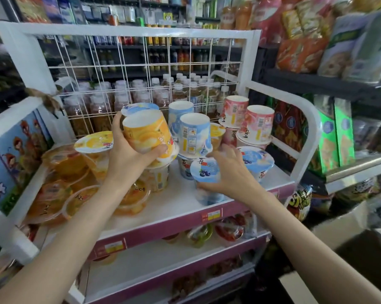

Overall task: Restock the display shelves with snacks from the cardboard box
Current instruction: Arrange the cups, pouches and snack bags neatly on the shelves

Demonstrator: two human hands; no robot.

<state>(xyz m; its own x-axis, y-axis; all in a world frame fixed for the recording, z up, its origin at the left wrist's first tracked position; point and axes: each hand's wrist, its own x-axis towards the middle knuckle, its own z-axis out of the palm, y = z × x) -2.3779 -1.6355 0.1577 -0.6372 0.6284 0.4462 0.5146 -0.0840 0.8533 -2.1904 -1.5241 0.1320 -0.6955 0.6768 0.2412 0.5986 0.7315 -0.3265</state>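
My left hand [128, 154] grips an upside-down yellow snack cup [146, 130], tilted above the top shelf [176, 207] of the white display rack. My right hand [226, 172] holds an upright blue-lidded cup [204, 170] near the shelf's front edge. Behind it stand inverted blue cups [194, 132] stacked on others, pink cups [259, 123] at the right, and another blue-lidded cup [256, 160]. Yellow-lidded cups [94, 142] and clear orange jelly tubs [53, 202] fill the shelf's left side. No cardboard box is clearly in view.
A white wire grid [145, 69] backs the shelf, with bottled drinks [128, 93] behind it. Lower pink-fronted shelves [174, 249] hold a few jelly cups. Dark shelving with green boxes [336, 137] and snack bags stands at the right.
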